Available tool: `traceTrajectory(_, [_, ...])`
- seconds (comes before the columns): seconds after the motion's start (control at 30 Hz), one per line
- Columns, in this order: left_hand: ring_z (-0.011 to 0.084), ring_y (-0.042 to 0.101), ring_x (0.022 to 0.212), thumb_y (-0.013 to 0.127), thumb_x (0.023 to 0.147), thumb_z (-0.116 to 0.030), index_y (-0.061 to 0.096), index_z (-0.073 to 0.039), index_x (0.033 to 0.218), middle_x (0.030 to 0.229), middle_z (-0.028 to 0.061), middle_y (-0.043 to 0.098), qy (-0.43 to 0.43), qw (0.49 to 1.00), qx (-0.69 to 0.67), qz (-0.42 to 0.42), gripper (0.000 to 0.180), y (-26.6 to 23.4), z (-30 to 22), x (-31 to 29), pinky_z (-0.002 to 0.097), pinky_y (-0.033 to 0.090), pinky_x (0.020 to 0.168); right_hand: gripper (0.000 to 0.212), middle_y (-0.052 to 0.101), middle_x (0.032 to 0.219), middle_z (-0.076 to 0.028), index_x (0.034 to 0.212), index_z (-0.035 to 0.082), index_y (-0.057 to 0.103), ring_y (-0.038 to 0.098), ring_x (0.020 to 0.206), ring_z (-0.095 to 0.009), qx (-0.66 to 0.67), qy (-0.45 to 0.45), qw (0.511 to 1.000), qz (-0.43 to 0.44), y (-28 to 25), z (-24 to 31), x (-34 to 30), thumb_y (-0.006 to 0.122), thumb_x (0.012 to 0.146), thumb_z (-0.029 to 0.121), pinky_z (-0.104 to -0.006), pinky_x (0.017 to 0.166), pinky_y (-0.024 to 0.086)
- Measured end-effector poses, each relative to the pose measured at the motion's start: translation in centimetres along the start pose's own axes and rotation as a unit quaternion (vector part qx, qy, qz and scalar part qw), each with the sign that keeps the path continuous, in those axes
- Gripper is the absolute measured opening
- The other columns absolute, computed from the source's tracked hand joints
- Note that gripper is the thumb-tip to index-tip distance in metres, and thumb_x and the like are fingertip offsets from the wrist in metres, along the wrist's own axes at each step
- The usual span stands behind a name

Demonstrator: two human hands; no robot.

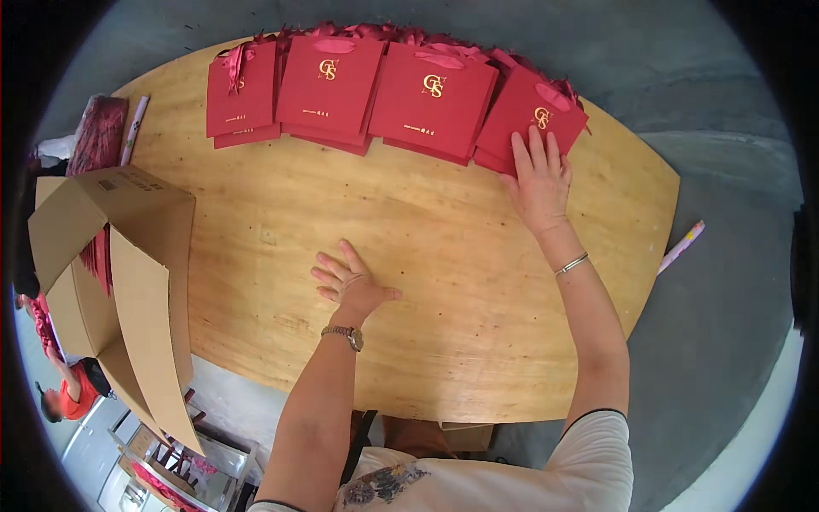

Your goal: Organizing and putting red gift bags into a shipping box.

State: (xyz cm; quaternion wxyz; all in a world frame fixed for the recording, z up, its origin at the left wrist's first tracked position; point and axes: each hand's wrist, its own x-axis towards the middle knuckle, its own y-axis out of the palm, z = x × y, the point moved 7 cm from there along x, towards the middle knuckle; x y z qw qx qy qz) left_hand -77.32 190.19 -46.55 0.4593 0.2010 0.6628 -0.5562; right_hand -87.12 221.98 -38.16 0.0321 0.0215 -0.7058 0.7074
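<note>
Resting flat on the bare wooden surface (426,341), left hand (351,282), fingers spread, holding nothing. Farther: right hand (539,181), fingers wide, pressing the rightmost red gift bag (529,115), likely to square it in the row of bags (333,81) along the far edge.

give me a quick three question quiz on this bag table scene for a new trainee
1. True or false: the right hand lies flat on the rightmost stack of red paper bags.
2. What does the left hand rest on? A) the cardboard box B) the bare wooden table C) a red bag
3. Fill in: the bag stacks lie in a row along the table's ____ edge, as seen from the person.

Key
1. True; its fingers spread over that stack.
2. B; palm down on bare wood, holding nothing.
3. Far; the box stands open at the left.
</note>
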Motion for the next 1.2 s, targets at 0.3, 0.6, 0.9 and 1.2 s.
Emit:
traceTrajectory(0.3, [0.0521,-0.025,0.13,0.084,0.059,-0.035,-0.024,-0.017,0.142,0.141,0.033,-0.028,0.019,1.0,-0.015,0.012,0.138,-0.1,-0.5,-0.6,0.0634,-0.002,0.105,0.078,0.034,0.143,-0.012,0.136,0.015,0.04,0.029,0.134,-0.03,-0.02,-0.016,0.999,-0.036,-1.8,0.7,-1.1,0.076,0.068,0.027,-0.0577,0.104,0.021])
traceTrajectory(0.6, [0.0526,-0.021,0.132,0.082,0.062,-0.038,-0.022,-0.016,0.143,0.144,0.0316,-0.023,0.019,1.0,-0.019,0.006,0.134,-0.3,0.5,-0.9,0.0656,0.0,0.104,0.063,0.038,0.14,-0.019,0.133,0.003,0.042,0.032,0.132,-0.035,0.196,-0.005,0.98,-0.038,-2.4,7.0,-13.9,0.068,0.076,0.011,-0.0511,0.106,0.022])
traceTrajectory(0.9, [0.0488,-0.013,0.136,0.076,0.066,-0.041,-0.002,-0.014,0.148,0.149,0.0269,-0.015,0.192,0.978,-0.064,-0.051,0.116,-1.1,3.9,-2.1,0.0601,0.006,0.108,0.04,0.053,0.123,-0.02,0.113,0.0,0.056,0.05,0.112,-0.039,0.428,0.008,0.884,0.187,-7.4,26.2,-38.4,0.06,0.073,-0.002,-0.0422,0.096,0.04])
traceTrajectory(1.2, [0.037,0.048,0.118,0.063,0.069,-0.016,0.048,0.001,0.125,0.121,0.0222,0.055,0.496,0.775,-0.186,-0.345,0.06,7.6,37.1,-13.4,0.0424,0.037,0.1,0.029,0.062,0.11,-0.008,0.118,0.0,0.056,0.058,0.1,-0.014,0.527,0.28,0.772,0.22,-7.8,32.8,-49.5,0.055,0.089,0.003,-0.0263,0.09,0.046])
